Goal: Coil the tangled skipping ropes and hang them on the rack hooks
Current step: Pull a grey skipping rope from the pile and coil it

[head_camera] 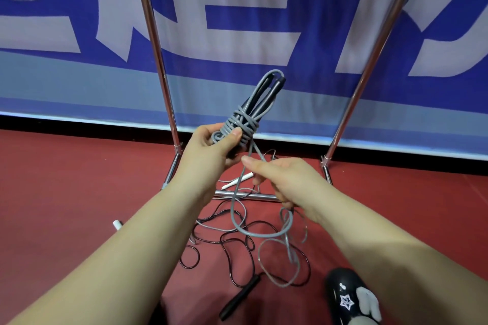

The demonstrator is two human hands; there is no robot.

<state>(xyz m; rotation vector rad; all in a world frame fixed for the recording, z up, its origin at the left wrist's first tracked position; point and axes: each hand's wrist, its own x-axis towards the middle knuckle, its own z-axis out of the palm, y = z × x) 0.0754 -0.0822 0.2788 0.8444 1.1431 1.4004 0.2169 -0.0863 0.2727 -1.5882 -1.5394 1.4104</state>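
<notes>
The left hand (211, 148) grips a grey skipping rope (244, 124) that is partly wound into a bundle; the thumb lies across the wraps and the fingers curl round its lower end. The bundle points up and away, and its two dark handles (266, 95) lie side by side inside the turns, with a loop of the cord arching over their tips. From the bundle two strands of the same grey cord run down to the right hand (282, 179), whose fingers are curled round the cord and whose thumb points toward the left hand. Below that hand the cord drops in a long slack loop to the red floor (79, 179).

On the floor beneath both hands lies a tangle of other ropes: a thin black rope (229, 248) in several loose loops, with a black handle (240, 298) lying near the bottom edge of the view, and a pale thin rope (277, 269) mixed in with it. One white handle (237, 181) rests just behind the metal base bar of the rack (155, 42), another (117, 225) shows beside the left forearm. The rack's two chrome uprights rise on either side of the hands, in front of a blue banner (237, 21) with large pale lettering. A black shoe (348, 295) with a star on it stands at the lower right.
</notes>
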